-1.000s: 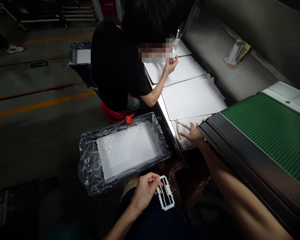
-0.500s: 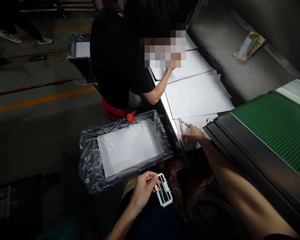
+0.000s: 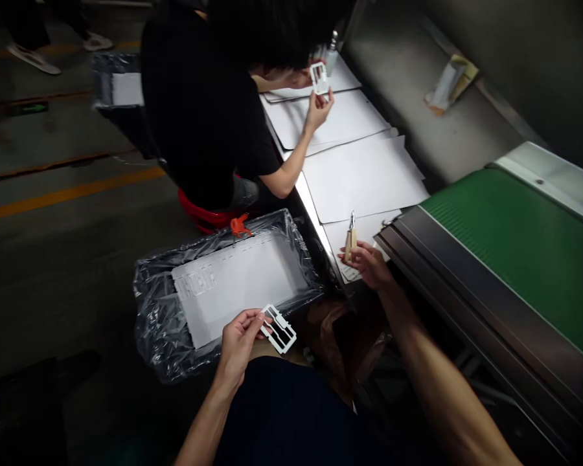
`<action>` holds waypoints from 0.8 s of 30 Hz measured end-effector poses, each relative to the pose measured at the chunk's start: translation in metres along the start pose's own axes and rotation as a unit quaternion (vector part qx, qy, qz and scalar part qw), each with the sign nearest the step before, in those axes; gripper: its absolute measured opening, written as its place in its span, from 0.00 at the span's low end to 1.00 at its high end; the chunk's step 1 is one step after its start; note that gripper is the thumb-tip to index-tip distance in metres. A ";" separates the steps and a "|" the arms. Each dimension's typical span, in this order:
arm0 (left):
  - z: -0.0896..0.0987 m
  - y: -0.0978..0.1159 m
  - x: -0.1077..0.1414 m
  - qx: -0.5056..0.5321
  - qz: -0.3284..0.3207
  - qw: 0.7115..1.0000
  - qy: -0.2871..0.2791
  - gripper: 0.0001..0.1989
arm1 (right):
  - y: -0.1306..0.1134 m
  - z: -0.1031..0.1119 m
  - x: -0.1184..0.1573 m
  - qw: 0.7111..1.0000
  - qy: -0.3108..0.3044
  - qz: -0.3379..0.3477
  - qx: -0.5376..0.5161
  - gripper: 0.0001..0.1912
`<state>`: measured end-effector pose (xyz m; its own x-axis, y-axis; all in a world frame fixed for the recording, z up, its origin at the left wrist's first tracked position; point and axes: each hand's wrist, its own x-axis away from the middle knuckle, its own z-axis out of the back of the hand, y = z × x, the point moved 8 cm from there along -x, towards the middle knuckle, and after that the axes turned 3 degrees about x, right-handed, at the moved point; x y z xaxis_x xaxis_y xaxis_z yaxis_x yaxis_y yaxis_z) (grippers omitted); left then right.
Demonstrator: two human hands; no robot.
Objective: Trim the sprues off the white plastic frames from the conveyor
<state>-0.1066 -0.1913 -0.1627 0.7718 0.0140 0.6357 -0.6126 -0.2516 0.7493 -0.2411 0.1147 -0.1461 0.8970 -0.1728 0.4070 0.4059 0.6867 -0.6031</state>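
My left hand (image 3: 238, 343) grips a white plastic frame (image 3: 278, 329), a slotted moulded piece, by its edge above the rim of a plastic-lined bin. My right hand (image 3: 366, 264) holds wooden-handled side cutters (image 3: 350, 238) upright, their metal jaws pointing up, over a stack of white sheets (image 3: 362, 249). Across the table, a seated co-worker in a black shirt (image 3: 204, 110) holds a similar white frame (image 3: 319, 77) in one hand (image 3: 318, 111).
A bin lined with clear plastic (image 3: 155, 323) holds a white sheet and has an orange clip (image 3: 240, 226) on its rim. Further white sheets (image 3: 354, 175) cover the table. A green conveyor belt (image 3: 510, 252) with a metal side runs along the right. A second lined bin (image 3: 119, 87) stands behind.
My right hand now holds the side cutters upright instead of resting beside them on the sheets. My left hand has moved left with the frame, over the bin's edge. The co-worker's frame has come into view.
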 end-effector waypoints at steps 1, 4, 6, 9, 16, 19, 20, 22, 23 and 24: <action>-0.006 0.004 0.000 -0.004 0.000 1.000 -0.013 0.14 | -0.002 -0.007 0.019 0.996 -0.025 0.014 -0.087 0.28; -0.031 0.014 0.001 -0.015 0.008 0.998 -0.064 0.14 | -0.010 -0.035 0.080 0.906 -0.108 0.028 -0.407 0.27; -0.050 0.018 0.002 -0.021 0.019 0.995 -0.099 0.14 | -0.006 -0.048 0.113 0.844 -0.112 0.002 -0.524 0.21; -0.077 0.021 0.003 -0.024 0.042 0.989 -0.142 0.14 | 0.013 -0.052 0.145 0.844 -0.057 -0.027 -0.532 0.09; -0.143 0.012 0.006 -0.058 0.076 0.971 -0.220 0.12 | 0.059 -0.009 0.186 0.867 0.037 -0.023 -0.497 0.16; -0.173 0.010 0.008 -0.088 0.079 0.960 -0.253 0.12 | 0.073 0.010 0.197 0.850 0.067 -0.027 -0.521 0.16; -0.182 0.011 0.008 -0.098 0.075 0.957 -0.262 0.12 | 0.076 0.015 0.200 0.848 0.077 -0.028 -0.523 0.17; -0.199 0.015 0.011 -0.117 0.057 0.953 -0.272 0.13 | 0.077 0.025 0.205 0.852 0.095 -0.024 -0.514 0.17; -0.205 0.018 0.014 -0.127 0.045 0.952 -0.276 0.14 | 0.075 0.029 0.208 0.859 0.107 -0.017 -0.501 0.17; -0.210 0.020 0.019 -0.137 0.034 0.949 -0.282 0.14 | 0.071 0.034 0.213 0.867 0.120 -0.008 -0.483 0.16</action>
<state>-0.1400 0.0077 -0.0971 0.6497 -0.5326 0.5424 -0.6262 0.0296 0.7791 -0.0273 0.1507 -0.0795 0.8530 -0.3990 0.3365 0.2723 -0.2099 -0.9391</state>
